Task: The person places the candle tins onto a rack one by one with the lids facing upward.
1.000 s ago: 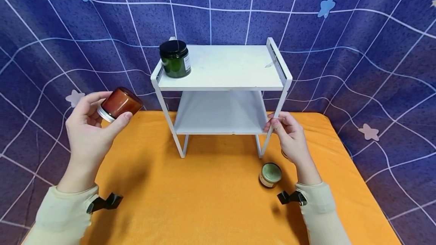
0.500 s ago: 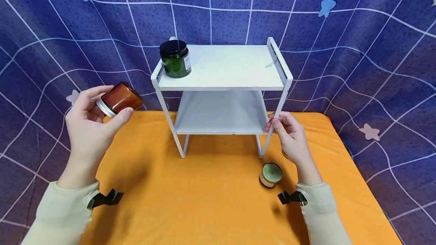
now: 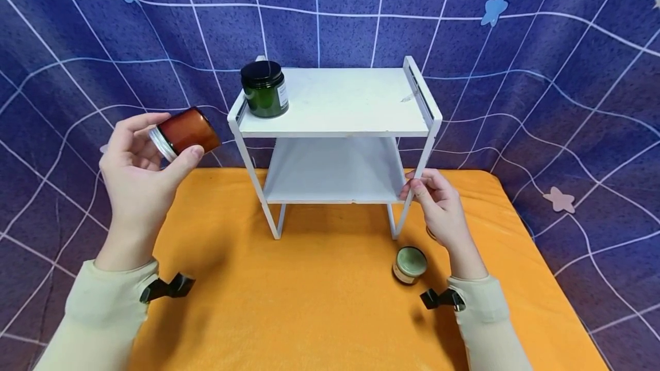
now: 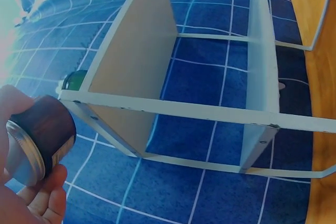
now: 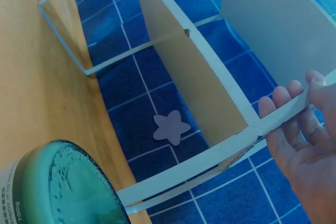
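Note:
My left hand [image 3: 139, 170] grips an amber glass jar [image 3: 188, 130] with a silver lid, tipped on its side in the air left of the rack. In the left wrist view, thumb and fingers wrap the jar [image 4: 48, 132], and part of a label shows. My right hand [image 3: 438, 199] holds the front right leg of a white two-tier rack [image 3: 335, 102], level with the lower shelf. In the right wrist view its fingers [image 5: 281, 98] curl round the white bar. A green jar [image 3: 265, 93] with a black lid stands at the left end of the top shelf.
A small green glass jar [image 3: 409, 265] with a label sits on the orange cloth [image 3: 289, 302], in front of the rack's right foot. Another round object shows partly behind the right wrist. A blue curtain [image 3: 330, 33] with white lines and stars hangs behind.
My left hand has risen with the amber jar, which has tipped closer to horizontal and shifted slightly right. The right hand stays on the leg.

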`<action>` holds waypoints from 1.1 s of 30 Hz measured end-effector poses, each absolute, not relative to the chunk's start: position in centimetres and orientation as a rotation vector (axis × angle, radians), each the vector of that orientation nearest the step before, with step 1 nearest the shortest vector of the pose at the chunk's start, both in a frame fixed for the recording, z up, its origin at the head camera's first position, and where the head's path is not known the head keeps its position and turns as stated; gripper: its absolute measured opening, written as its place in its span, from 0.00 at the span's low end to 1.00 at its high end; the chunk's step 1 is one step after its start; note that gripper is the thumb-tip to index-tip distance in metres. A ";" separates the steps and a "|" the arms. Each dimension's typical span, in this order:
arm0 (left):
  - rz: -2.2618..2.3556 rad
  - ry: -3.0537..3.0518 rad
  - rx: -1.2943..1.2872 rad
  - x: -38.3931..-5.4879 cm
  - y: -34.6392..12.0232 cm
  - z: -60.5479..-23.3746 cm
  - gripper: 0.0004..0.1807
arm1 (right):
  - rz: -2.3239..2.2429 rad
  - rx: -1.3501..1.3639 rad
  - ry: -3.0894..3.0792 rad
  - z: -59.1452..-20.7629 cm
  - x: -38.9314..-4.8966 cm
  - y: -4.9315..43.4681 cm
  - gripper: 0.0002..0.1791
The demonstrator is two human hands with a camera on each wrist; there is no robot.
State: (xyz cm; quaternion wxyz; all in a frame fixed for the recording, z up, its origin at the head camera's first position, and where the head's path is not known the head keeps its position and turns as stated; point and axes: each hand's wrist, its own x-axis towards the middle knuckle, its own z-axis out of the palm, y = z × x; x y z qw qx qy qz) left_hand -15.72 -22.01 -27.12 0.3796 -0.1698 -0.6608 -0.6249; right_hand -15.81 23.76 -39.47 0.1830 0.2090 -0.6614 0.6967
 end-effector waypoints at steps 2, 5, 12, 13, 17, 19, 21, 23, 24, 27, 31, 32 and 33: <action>-1.620 -1.649 -0.446 -15.9 -21.9 -26.9 0.33 | 1.962 0.590 -1.869 -39.4 -15.8 23.8 0.10; -1.672 -1.589 -0.440 -16.1 -21.6 -26.4 0.33 | 1.956 0.593 -1.872 -39.4 -15.9 23.7 0.10; -1.689 -1.542 -0.429 -16.2 -21.1 -25.2 0.32 | 1.952 0.599 -1.871 -39.3 -15.9 23.7 0.10; -1.686 -1.540 -0.427 -16.2 -21.0 -25.1 0.32 | 1.955 0.598 -1.869 -39.3 -15.9 23.7 0.10; -1.651 -1.546 -0.415 -16.5 -20.7 -24.6 0.31 | 1.961 0.594 -1.869 -39.3 -15.9 23.8 0.10; -1.673 -1.522 -0.410 -16.6 -20.5 -24.4 0.31 | 1.963 0.593 -1.868 -39.3 -15.9 23.8 0.10; -1.702 -1.492 -0.420 -16.8 -20.4 -24.3 0.31 | 1.966 0.592 -1.868 -39.3 -16.0 23.8 0.10; -1.752 -1.450 -0.431 -17.0 -20.3 -24.1 0.31 | 1.967 0.590 -1.868 -39.4 -16.0 23.8 0.10; -1.768 -1.437 -0.434 -17.0 -20.3 -23.9 0.31 | 1.968 0.589 -1.869 -39.4 -16.0 23.7 0.10; -1.800 -1.416 -0.450 -17.2 -20.2 -23.6 0.31 | 1.969 0.587 -1.871 -39.4 -16.0 23.7 0.10; -1.825 -1.402 -0.469 -17.3 -19.8 -23.2 0.32 | 1.970 0.585 -1.874 -39.4 -15.9 23.8 0.10; -1.827 -1.400 -0.473 -17.3 -19.7 -23.1 0.33 | 1.969 0.585 -1.876 -39.4 -15.9 23.8 0.10; -1.833 -1.393 -0.474 -17.4 -19.6 -23.0 0.33 | 1.969 0.585 -1.877 -39.4 -15.9 23.8 0.10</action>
